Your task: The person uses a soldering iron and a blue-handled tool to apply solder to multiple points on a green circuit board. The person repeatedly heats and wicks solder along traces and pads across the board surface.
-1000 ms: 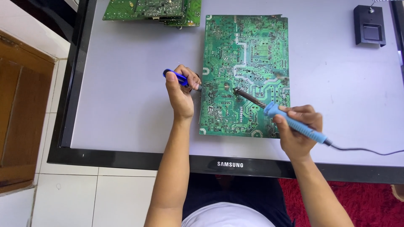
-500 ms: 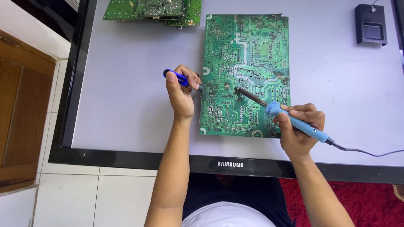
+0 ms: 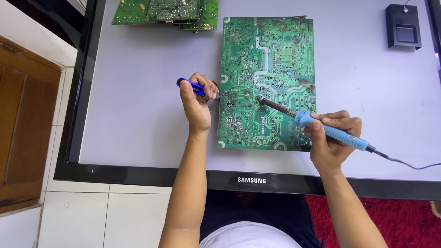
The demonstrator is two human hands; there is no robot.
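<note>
A large green circuit board point(image 3: 271, 55) lies solder side up on a pale flat screen panel point(image 3: 138, 115). My right hand point(image 3: 333, 140) grips a blue-handled soldering iron point(image 3: 330, 132); its metal tip rests on the board near the middle. My left hand point(image 3: 197, 103) is closed on a small blue-handled tool point(image 3: 190, 86) at the board's left edge, its tip touching the edge.
More green circuit boards point(image 3: 165, 11) are stacked at the panel's top left. A small black stand point(image 3: 403, 31) sits at the top right. The iron's cord point(image 3: 409, 163) trails off right. A wooden door point(image 3: 23, 128) and white floor tiles lie left, red carpet below right.
The soldering iron and my right hand have shifted slightly right. My left hand and the board have stayed put.
</note>
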